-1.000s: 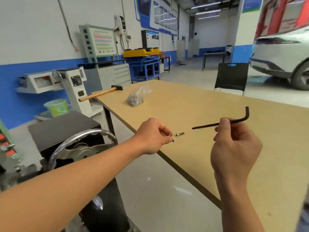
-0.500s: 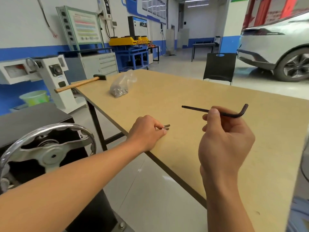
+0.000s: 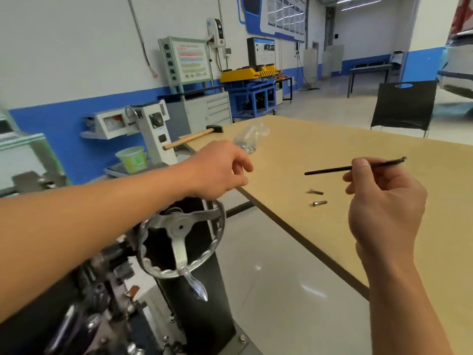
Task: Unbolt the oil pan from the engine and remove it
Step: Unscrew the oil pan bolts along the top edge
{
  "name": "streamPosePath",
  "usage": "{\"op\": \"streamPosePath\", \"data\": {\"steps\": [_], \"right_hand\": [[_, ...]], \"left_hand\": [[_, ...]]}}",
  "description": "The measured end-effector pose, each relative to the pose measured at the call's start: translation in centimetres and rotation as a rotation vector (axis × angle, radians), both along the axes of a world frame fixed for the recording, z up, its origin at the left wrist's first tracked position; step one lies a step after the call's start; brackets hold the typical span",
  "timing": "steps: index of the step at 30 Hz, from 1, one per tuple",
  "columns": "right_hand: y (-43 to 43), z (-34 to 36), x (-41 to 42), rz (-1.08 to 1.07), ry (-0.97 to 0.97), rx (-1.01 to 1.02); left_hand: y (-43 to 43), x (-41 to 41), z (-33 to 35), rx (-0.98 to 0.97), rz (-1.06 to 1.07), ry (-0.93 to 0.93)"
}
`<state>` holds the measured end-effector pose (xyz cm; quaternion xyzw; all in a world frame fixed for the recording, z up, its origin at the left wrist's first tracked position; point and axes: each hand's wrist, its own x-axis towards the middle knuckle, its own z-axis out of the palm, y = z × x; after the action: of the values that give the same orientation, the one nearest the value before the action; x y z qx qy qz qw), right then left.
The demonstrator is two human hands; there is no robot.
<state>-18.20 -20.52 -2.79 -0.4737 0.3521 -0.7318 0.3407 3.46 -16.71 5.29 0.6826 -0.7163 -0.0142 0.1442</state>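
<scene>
My right hand (image 3: 384, 203) pinches a black hex key (image 3: 330, 169) above the wooden table (image 3: 371, 226), its long end pointing left. Two small bolts lie on the table near its front edge, one (image 3: 316, 192) just behind the other (image 3: 320, 203). My left hand (image 3: 220, 172) hovers left of them over the table's edge, fingers loosely curled and holding nothing. Part of the engine (image 3: 97, 303) on its stand shows at the lower left, with a metal handwheel (image 3: 181, 237). The oil pan is not clearly in view.
A hammer (image 3: 192, 139) and a clear plastic bag of parts (image 3: 252, 138) lie at the table's far left corner. A black chair (image 3: 404, 106) stands behind the table. Machines, a cabinet and a green bucket (image 3: 131, 158) line the blue-and-white wall.
My left hand has set down the bolt it pinched beside the other one and drawn back to the left. The view has swung left and down toward the engine stand.
</scene>
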Motion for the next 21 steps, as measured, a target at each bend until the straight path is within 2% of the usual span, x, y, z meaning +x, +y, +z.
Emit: {"op": "streamPosePath", "data": {"steps": [4, 8, 15, 21], "right_hand": [[3.9, 2.4, 5.0, 0.249, 0.181, -0.169], [9.3, 5.0, 11.7, 0.475, 0.351, -0.42], [17.4, 9.1, 22.3, 0.701, 0.312, -0.684], [21.2, 11.2, 29.6, 0.831, 0.41, -0.81]], "left_hand": [[7.6, 4.1, 4.9, -0.041, 0.039, -0.062], [15.6, 7.9, 8.3, -0.064, 0.086, -0.03], [27.1, 14.0, 10.3, -0.083, 0.179, 0.023], [31.8, 18.3, 9.5, -0.225, 0.213, 0.0]]}}
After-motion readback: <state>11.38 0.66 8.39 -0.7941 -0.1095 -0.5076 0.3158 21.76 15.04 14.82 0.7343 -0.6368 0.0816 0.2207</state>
